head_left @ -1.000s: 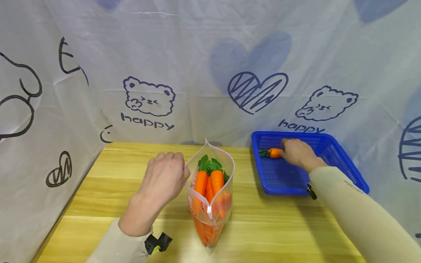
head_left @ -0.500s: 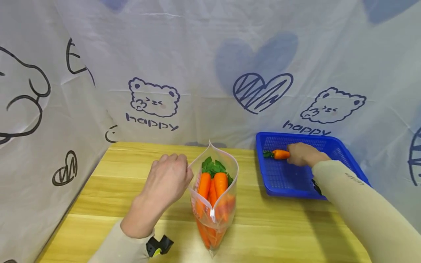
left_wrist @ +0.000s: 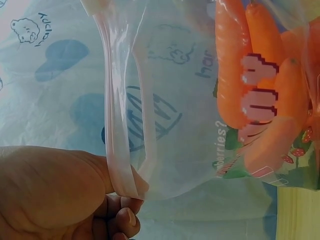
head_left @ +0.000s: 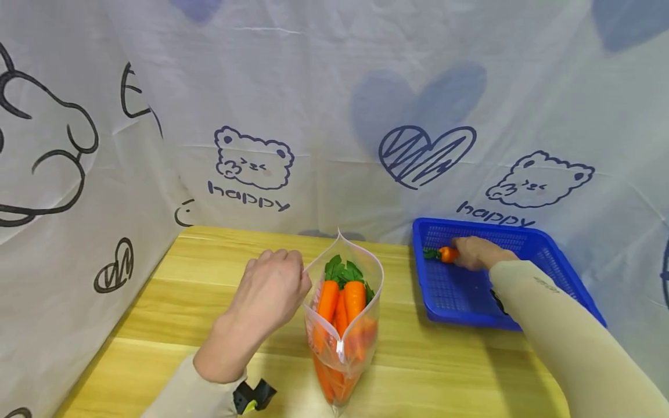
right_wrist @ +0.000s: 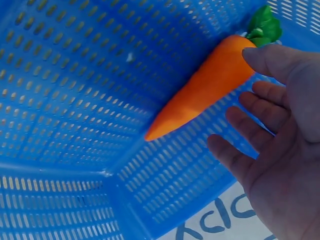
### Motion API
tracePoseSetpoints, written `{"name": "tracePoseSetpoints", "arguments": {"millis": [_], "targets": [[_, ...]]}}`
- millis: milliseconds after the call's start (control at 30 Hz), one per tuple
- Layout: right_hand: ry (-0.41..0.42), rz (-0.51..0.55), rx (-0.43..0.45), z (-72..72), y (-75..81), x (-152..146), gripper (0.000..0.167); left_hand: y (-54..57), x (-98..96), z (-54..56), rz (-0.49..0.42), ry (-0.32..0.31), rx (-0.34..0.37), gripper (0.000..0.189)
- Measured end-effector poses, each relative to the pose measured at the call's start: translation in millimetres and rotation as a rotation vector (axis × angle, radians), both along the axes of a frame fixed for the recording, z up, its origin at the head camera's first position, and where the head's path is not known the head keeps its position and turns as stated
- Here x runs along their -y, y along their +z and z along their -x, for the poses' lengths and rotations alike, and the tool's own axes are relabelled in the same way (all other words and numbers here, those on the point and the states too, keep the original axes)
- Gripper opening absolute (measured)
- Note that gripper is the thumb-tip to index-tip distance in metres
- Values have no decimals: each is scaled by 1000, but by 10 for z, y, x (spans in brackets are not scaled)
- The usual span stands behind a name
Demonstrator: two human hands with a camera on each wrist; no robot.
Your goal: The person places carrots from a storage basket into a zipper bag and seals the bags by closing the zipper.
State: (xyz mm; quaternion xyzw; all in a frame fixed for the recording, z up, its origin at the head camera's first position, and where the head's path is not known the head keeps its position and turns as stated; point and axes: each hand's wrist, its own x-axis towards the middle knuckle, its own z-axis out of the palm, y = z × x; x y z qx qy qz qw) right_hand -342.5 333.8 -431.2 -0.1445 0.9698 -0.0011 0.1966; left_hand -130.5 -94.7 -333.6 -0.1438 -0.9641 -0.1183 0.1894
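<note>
My left hand (head_left: 276, 287) pinches the rim of a clear zip bag (left_wrist: 125, 145) between thumb and fingers, at the bag's left corner. The bag stands with its mouth spread and its zip slider (head_left: 340, 347) at the front. Several orange carrots (head_left: 342, 302) with green leafy tops are inside it. To the right, my right hand (right_wrist: 280, 115) reaches into a blue plastic basket (head_left: 425, 290). A single carrot (right_wrist: 205, 87) lies there along the basket wall. My thumb overlaps the carrot's leafy end in the right wrist view, while the fingers stay extended and spread beside it.
Both the bag and the basket stand on a light wooden table (head_left: 172, 302). A white cloth (head_left: 334, 87) with bear and heart drawings hangs right behind the table and along its sides.
My right hand has moved over more of the carrot in the basket. The left hand keeps its hold on the bag's rim. The head view has shifted slightly.
</note>
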Motion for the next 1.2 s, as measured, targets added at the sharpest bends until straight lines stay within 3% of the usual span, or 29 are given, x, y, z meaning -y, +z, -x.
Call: {"name": "tracePoseSetpoints", "arguments": {"millis": [133,267,367,500,667,833,1200], "targets": [[18,10,6,-44,-35,-51,51,-10,-9,2,-4,0,18,31],[77,44,-13,-104,-6,-120,41,-12,-20,5,-13,6,38,29],[71,85,-10,-156,37,-210,35,-7,-30,5,-22,13,60,28],[39,109,6,-198,36,-313,49,2,-43,8,-29,13,68,27],[87,91,48,-195,-55,-318,66,19,-59,8,-29,11,64,28],[154,76,54,-201,-111,-255,49,37,-58,-7,-28,8,54,27],[194,9,56,-202,-137,-184,21,54,-58,-26,-38,13,91,26]]}}
